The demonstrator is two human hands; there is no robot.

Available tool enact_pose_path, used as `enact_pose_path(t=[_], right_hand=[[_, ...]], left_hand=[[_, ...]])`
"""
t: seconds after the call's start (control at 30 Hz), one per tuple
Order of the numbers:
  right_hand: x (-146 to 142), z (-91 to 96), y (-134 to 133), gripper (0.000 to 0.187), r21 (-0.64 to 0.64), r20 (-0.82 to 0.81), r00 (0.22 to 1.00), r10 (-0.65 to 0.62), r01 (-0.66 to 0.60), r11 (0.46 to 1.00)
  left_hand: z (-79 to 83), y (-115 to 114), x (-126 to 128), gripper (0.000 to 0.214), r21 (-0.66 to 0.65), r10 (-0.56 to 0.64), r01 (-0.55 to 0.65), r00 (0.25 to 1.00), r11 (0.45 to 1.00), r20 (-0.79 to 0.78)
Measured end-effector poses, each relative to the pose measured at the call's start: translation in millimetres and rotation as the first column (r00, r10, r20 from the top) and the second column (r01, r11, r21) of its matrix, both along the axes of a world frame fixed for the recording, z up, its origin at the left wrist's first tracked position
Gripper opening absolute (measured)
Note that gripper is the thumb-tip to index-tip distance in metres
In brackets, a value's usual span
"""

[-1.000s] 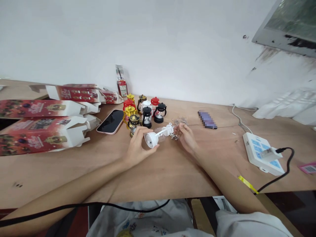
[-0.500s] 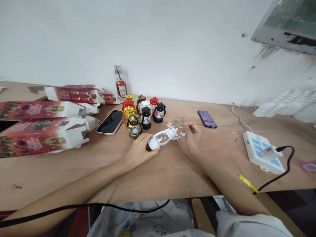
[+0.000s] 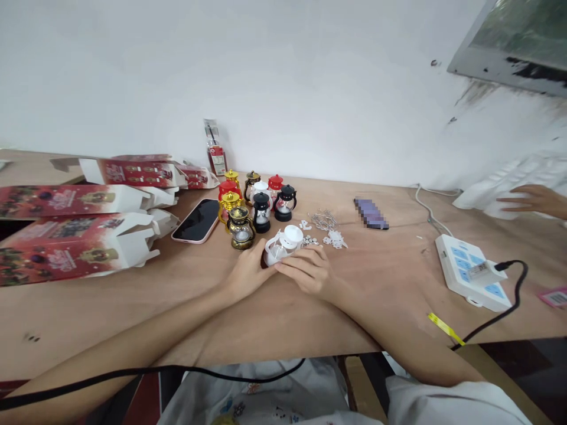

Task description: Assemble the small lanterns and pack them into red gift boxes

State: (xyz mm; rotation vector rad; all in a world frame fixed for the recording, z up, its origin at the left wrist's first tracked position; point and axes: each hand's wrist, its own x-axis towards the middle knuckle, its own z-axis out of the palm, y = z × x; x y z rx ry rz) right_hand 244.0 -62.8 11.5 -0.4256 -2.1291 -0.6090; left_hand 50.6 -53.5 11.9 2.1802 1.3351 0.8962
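1. White lantern (image 3: 283, 243): stands upright on the counter (image 3: 310, 321), in front of the cluster of small lanterns (image 3: 261, 203). A second ago it lay tilted in the air, base towards the person.
2. Left hand (image 3: 245, 273): grip closed on the lantern's left side, as before, now lowered to the counter.
3. Right hand (image 3: 310, 273): has come away from the loose small parts (image 3: 325, 221) and lies with its fingers against the lantern's front. Whether it pinches or merely steadies cannot be told from here.
4. Reading of the change: the handling in the air appears finished and the piece has been set down.
5. Cartons, red and white, on their sides at the left: front carton (image 3: 80, 245), middle carton (image 3: 80, 198), rear carton (image 3: 137, 170). Flaps open; contents not visible.
6. Power strip (image 3: 469, 271): one plug seated, black cord trailing off the edge.
7. Another person's hand (image 3: 534, 199): far right, resting on white material.
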Motion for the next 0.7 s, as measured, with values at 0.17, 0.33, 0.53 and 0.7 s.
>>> enact_pose_path(t=[0.17,0.33,0.53,0.7], right_hand=[[1.9,-7.8,4.3,0.028,0.053,-0.15,0.988,-0.028,0.036,0.998],[1.8,-3.2,3.5,0.019,0.067,-0.148,0.988,-0.034,0.044,0.997],[4.6,-10.1,0.4,0.028,-0.005,-0.289,0.948,-0.137,0.141,0.99],[-0.3,-2.1,-5.1,0.085,-0.305,-0.493,0.858,-0.147,-0.012,0.952]], left_hand=[[-0.2,3.4,0.6,0.031,-0.057,-0.018,0.02,0.999,0.998,0.035],[-2.1,4.1,0.4,0.027,-0.007,-0.044,0.045,0.995,0.999,0.094],[-5.3,3.2,0.8,0.034,0.003,-0.092,0.094,0.97,0.996,0.225],[-5.1,1.1,1.7,0.042,0.049,-0.144,0.136,0.947,0.99,0.288]])
